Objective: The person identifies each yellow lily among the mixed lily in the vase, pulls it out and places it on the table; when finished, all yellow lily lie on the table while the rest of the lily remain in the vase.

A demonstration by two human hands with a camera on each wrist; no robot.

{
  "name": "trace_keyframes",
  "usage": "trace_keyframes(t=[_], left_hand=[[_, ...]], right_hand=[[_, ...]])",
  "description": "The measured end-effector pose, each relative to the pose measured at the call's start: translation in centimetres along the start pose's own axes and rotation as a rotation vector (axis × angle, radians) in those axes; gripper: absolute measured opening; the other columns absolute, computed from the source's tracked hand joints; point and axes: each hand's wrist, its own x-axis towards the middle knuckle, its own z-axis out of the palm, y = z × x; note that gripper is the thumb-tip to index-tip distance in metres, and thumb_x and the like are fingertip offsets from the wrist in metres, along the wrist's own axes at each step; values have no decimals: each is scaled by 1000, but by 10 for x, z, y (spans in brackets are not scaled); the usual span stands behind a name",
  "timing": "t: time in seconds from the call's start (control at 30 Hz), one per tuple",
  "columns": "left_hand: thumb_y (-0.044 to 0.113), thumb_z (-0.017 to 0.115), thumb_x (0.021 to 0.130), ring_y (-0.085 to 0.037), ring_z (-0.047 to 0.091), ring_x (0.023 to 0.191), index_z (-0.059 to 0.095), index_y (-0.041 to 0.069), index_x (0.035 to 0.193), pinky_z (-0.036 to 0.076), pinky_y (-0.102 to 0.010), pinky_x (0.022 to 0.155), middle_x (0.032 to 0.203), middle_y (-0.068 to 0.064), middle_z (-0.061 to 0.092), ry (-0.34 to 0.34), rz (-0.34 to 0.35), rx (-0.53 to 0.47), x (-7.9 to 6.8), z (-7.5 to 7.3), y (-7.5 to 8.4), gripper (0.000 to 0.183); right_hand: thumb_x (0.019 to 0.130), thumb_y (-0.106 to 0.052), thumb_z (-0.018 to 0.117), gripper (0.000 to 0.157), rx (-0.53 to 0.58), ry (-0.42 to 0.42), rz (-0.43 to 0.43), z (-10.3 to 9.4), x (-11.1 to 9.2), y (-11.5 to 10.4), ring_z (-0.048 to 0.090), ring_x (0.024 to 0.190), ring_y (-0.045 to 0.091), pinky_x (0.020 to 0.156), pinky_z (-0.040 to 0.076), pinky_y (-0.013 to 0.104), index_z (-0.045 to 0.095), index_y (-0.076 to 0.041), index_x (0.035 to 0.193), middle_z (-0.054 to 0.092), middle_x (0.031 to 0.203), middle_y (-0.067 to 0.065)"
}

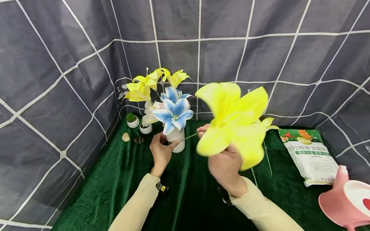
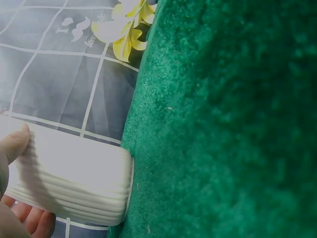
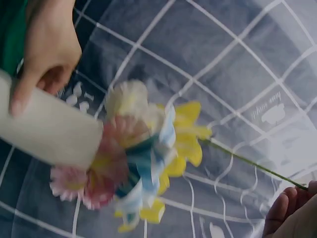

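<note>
A white ribbed vase [image 1: 180,146] stands upright on the green cloth, holding blue-and-white lilies [image 1: 174,114], pale and pink blossoms and yellow lilies [image 1: 138,91]. My left hand [image 1: 162,150] grips its side, the thumb across the front; the left wrist view shows the fingers around the vase [image 2: 74,173]. My right hand [image 1: 225,163] holds a large yellow lily [image 1: 231,118] by its thin green stem [image 1: 190,136], right of the vase. The bloom hides part of that hand. In the right wrist view the stem [image 3: 247,161] runs from the fingertips toward the bouquet.
Two small potted succulents [image 1: 132,120], a pale stone [image 1: 125,137] and a pine cone [image 1: 138,140] sit left of the vase. Another yellow lily [image 1: 268,123] lies behind my right hand. Farther right are a white-and-green bag [image 1: 312,160] and a pink watering can [image 1: 338,202].
</note>
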Motion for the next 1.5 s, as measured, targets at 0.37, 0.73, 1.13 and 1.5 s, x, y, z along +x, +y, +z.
trace_keyframes(t=[0.37, 0.73, 1.13, 1.5], left_hand=[[31, 95, 68, -28, 70, 98, 68, 7, 117, 60, -44, 88, 108, -12, 66, 8, 16, 1, 1, 2, -7, 62], [34, 94, 69, -28, 70, 98, 69, 8, 117, 60, -44, 89, 108, -11, 66, -1, 21, 10, 4, 2, -4, 61], [38, 94, 69, -27, 70, 99, 68, 11, 115, 60, -43, 89, 107, -10, 67, -7, 1, 36, 3, 2, -4, 59], [40, 93, 69, -28, 71, 98, 69, 10, 115, 60, -44, 89, 108, -10, 68, -18, 5, 30, 4, -1, -5, 60]], right_hand=[[89, 10, 69, 9, 96, 222, 314, -55, 30, 30, 72, 73, 11, 72, 60, 20, 71, 18, 92, 76, 87, 0], [93, -15, 72, 16, -457, -132, 814, -88, -12, 142, 61, 61, -7, 63, 52, 10, 79, -2, 98, 75, 75, -2], [93, -13, 64, 19, -714, -484, 902, -90, -53, 197, 71, 91, 33, 89, 56, 48, 81, -5, 93, 78, 82, 11], [87, -12, 68, 18, -833, -577, 900, -91, -65, 208, 71, 83, 34, 75, 58, 43, 80, -9, 73, 77, 77, 8]])
